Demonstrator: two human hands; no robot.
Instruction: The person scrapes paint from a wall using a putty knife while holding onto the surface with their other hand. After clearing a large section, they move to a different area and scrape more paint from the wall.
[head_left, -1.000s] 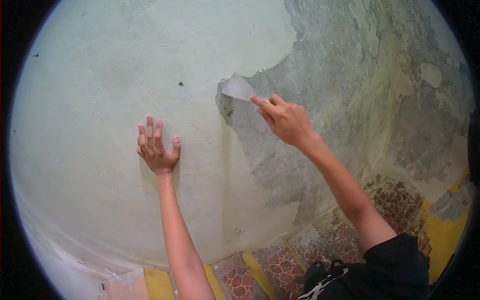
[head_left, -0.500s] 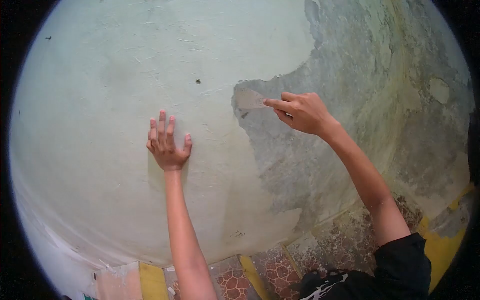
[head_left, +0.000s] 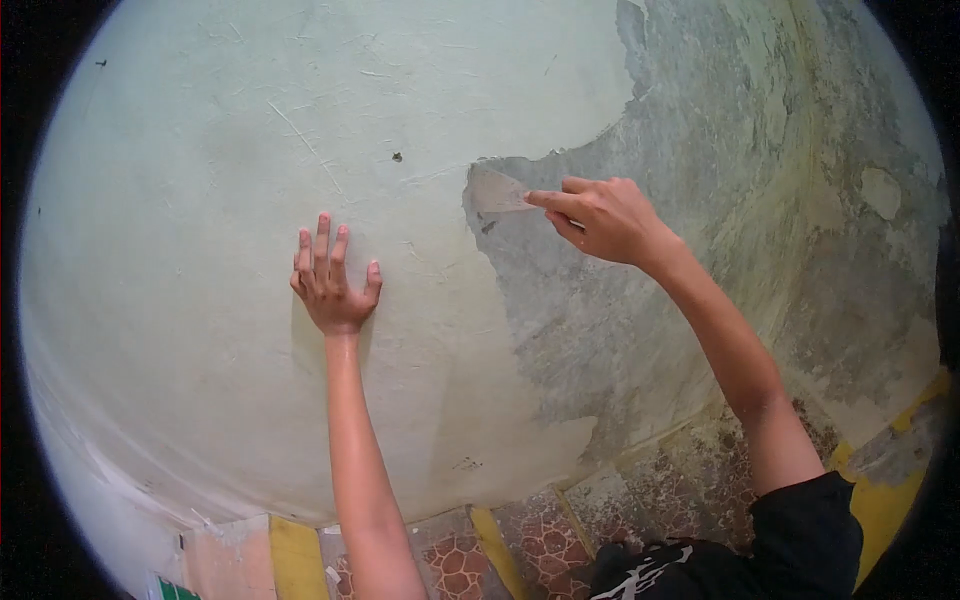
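My right hand (head_left: 605, 220) grips a putty knife, forefinger stretched along it and the handle hidden in my palm. The broad blade of the putty knife (head_left: 497, 190) lies against the wall, its edge at the ragged border of the pale green paint (head_left: 250, 150). Right of that border shows bare grey plaster (head_left: 590, 310). My left hand (head_left: 333, 285) rests on the painted part, palm to the wall and fingers spread, holding nothing.
Below the wall run steps with brown patterned tiles (head_left: 460, 565) and yellow edges (head_left: 497, 550). Pale crumbs litter the tiles (head_left: 690, 470) at lower right. A wall corner with stained, peeling patches (head_left: 880, 193) rises at right. A small dark hole (head_left: 397, 157) marks the paint.
The putty knife stays at nearly the same spot on the paint border, its blade slightly turned. My left hand keeps its place on the wall. The view has shifted slightly.
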